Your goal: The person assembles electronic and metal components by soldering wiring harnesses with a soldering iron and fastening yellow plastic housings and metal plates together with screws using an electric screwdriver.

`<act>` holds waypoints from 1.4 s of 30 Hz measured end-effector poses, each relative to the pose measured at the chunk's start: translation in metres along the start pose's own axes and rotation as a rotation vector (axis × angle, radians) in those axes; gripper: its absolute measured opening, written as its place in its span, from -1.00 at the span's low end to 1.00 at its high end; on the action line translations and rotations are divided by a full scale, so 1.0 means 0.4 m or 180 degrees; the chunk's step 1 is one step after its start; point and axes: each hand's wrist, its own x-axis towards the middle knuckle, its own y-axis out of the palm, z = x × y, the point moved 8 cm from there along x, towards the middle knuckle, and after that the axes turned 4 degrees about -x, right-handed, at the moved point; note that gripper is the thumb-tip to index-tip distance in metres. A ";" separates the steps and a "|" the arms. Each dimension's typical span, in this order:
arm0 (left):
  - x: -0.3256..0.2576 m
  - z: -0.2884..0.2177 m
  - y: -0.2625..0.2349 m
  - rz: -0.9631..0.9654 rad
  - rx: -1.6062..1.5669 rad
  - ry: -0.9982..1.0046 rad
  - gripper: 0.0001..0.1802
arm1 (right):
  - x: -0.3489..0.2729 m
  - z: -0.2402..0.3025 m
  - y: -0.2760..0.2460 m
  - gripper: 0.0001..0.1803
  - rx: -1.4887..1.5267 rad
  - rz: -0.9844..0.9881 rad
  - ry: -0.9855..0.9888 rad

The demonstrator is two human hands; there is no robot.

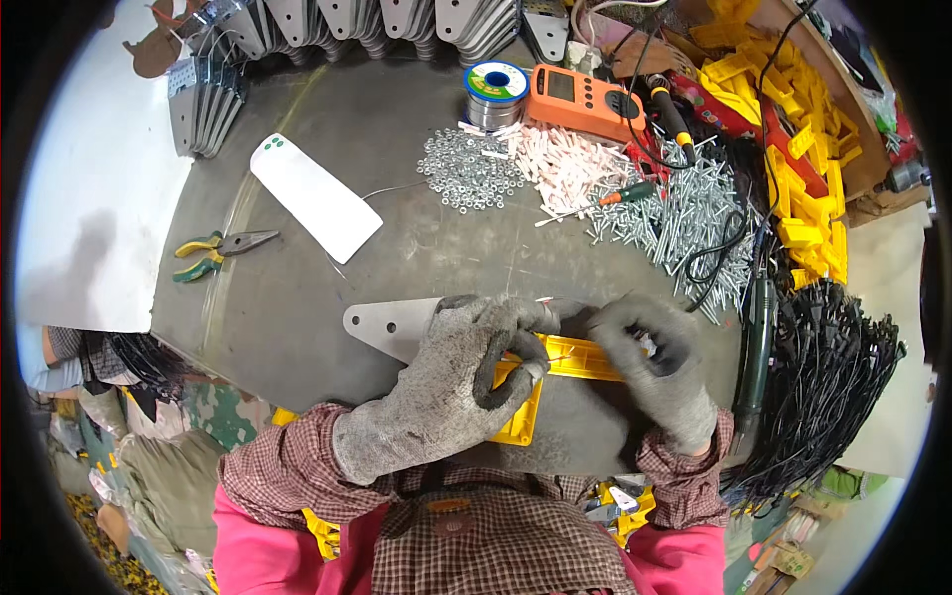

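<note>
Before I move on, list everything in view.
Plastic framing: count unclear, yellow, lower centre
Holed flat plate: one, grey, centre
Long panel: one, white, left of centre
Pliers: one, yellow and green handles, left
Nuts: many, silver, upper centre
Small sticks: many, pale pink, right of nuts
Screws: many, silver, upper right
Solder spool: one, silver and blue, top
Multimeter: one, orange, beside spool
Screwdriver: one, green and orange, beside screws
Pen-shaped tool: one, dark green, right
Cables: many, black, right
Plastic parts: many, yellow, upper right
Bracket stacks: several, grey, top
Left gloved hand: one, grey, over framing
Right gloved hand: one, grey, blurred, right
</note>
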 end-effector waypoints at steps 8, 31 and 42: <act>-0.005 -0.002 0.002 0.0047 0.0221 0.0227 -0.57 | 0.005 -0.046 0.054 -0.85 0.0380 0.0262 0.0750; 0.024 -0.047 -0.031 -0.0160 0.0590 0.0467 -0.82 | 0.006 -0.004 0.054 -0.85 -0.0013 0.0250 -0.0028; 0.006 -0.097 -0.012 0.0186 0.1975 0.1112 -0.69 | 0.011 0.016 0.080 -0.84 -0.0150 0.0232 0.0111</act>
